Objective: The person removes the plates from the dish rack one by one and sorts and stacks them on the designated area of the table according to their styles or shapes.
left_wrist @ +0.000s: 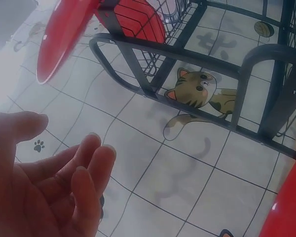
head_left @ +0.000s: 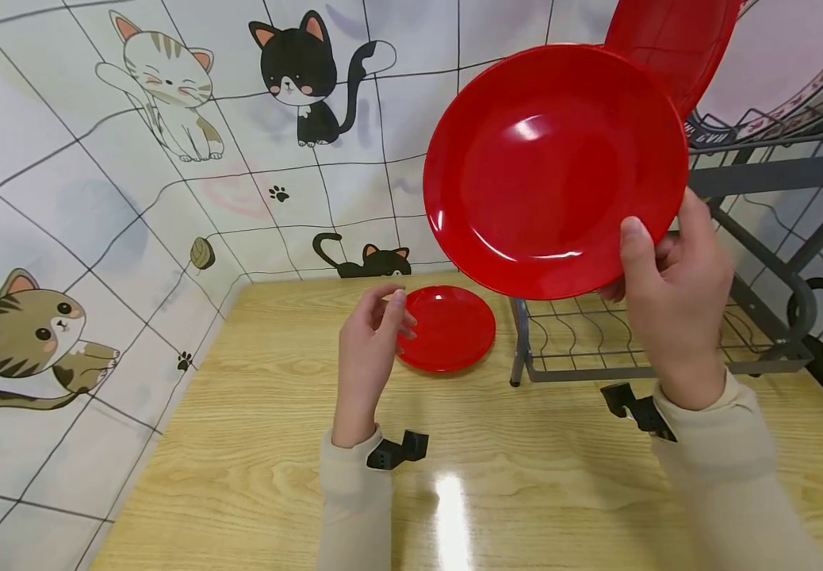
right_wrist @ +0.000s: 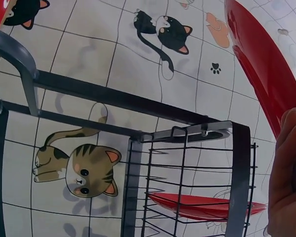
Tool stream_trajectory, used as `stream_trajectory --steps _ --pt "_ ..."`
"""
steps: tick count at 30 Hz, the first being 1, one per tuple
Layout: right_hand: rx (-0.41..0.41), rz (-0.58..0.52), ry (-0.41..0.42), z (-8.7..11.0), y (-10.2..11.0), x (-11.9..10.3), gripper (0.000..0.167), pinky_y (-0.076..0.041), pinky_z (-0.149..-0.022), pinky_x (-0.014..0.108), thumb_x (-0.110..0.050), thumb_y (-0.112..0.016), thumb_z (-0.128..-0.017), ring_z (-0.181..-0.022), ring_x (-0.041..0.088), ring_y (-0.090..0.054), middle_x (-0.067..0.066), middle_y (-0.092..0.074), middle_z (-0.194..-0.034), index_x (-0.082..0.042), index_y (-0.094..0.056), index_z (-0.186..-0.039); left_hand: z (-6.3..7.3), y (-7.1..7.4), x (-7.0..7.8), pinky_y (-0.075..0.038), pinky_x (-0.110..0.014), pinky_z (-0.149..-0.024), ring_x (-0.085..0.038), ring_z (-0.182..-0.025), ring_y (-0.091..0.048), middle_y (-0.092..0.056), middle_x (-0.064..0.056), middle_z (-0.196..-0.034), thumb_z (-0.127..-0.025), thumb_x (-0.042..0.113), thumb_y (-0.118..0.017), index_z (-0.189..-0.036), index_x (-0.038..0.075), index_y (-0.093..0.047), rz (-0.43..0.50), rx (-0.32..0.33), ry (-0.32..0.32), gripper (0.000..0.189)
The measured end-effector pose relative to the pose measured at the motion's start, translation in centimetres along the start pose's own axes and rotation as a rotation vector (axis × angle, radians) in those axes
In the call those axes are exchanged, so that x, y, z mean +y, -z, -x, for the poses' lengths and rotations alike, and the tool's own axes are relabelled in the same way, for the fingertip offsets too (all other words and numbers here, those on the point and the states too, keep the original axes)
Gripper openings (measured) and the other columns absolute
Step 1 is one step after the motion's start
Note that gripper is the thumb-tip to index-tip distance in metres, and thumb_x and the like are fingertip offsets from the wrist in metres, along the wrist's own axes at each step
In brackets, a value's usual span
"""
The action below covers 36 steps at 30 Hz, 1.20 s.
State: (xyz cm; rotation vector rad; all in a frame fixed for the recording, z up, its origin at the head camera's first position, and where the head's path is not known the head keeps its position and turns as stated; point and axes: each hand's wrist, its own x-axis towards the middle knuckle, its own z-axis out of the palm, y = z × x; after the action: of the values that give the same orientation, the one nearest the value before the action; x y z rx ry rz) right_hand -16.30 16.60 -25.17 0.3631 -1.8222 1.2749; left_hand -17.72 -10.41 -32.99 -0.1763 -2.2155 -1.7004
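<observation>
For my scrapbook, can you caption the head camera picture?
The right hand holds a red plate near the dish rack; another red plate lies on the table.

A round, glossy red plate [head_left: 554, 170] is raised above the worktop [head_left: 297, 428], its shallow inner face turned toward the head view. The right hand [head_left: 683, 305] pinches its lower right rim, thumb in front. A second round red plate [head_left: 450, 329] lies flat on the worktop, left of the dish rack [head_left: 590, 373], just beside the left hand [head_left: 372, 341].
</observation>
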Motion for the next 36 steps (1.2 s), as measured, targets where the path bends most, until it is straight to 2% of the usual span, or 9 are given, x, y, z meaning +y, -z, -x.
stream_trajectory --steps 9,19,22,28,36 --pt "-0.006 -0.061 -0.065 2.8 -0.8 1.6 0.043 -0.047 -0.048 0.015 -0.006 -0.055 -0.085 -0.046 0.007 -0.055 0.0 -0.066 -0.079 -0.009 -0.047 -0.127 0.3 -0.1 0.7 -0.051 -0.037 -0.053 -0.014 -0.066 -0.059 -0.061 0.005 -0.077 -0.086 0.05 -0.048 -0.113 0.023 -0.054 -0.003 0.0 -0.025 0.038" --pt "-0.072 -0.129 -0.106 5.7 -1.3 2.5 0.042 -0.047 -0.046 0.017 0.0 -0.056 -0.084 -0.045 0.01 -0.055 -0.002 -0.064 -0.074 -0.004 -0.048 -0.125 0.6 -0.4 1.4 -0.051 -0.04 -0.053 -0.012 -0.066 -0.059 -0.061 0.006 -0.078 -0.086 0.048 -0.05 -0.113 0.022 -0.055 0.002 0.001 -0.058 0.038" --pt "-0.082 -0.145 -0.125 6.2 -1.4 2.3 0.042 -0.047 -0.046 0.018 0.001 -0.056 -0.084 -0.045 0.01 -0.056 -0.002 -0.064 -0.072 -0.003 -0.048 -0.125 0.7 -0.5 1.6 -0.051 -0.04 -0.054 -0.012 -0.066 -0.059 -0.061 0.006 -0.077 -0.087 0.047 -0.05 -0.113 0.023 -0.055 0.007 0.009 -0.063 0.036" --pt "-0.11 -0.186 -0.099 6.5 -1.7 1.9 0.041 -0.047 -0.045 0.018 0.005 -0.055 -0.083 -0.043 0.01 -0.055 0.0 -0.062 -0.067 0.0 -0.048 -0.123 0.9 -0.5 1.8 -0.052 -0.042 -0.058 -0.014 -0.066 -0.059 -0.06 0.002 -0.077 -0.088 0.044 -0.05 -0.113 0.021 -0.055 0.018 0.047 -0.082 0.035" --pt "-0.153 -0.175 -0.094 6.7 -1.9 1.6 0.041 -0.047 -0.045 0.018 0.006 -0.055 -0.083 -0.044 0.01 -0.055 0.0 -0.062 -0.066 0.001 -0.048 -0.123 1.0 -0.2 1.9 -0.053 -0.03 -0.063 -0.01 -0.077 -0.06 -0.063 0.007 -0.09 -0.088 0.043 -0.051 -0.111 0.018 -0.059 -0.002 0.069 -0.112 0.035"
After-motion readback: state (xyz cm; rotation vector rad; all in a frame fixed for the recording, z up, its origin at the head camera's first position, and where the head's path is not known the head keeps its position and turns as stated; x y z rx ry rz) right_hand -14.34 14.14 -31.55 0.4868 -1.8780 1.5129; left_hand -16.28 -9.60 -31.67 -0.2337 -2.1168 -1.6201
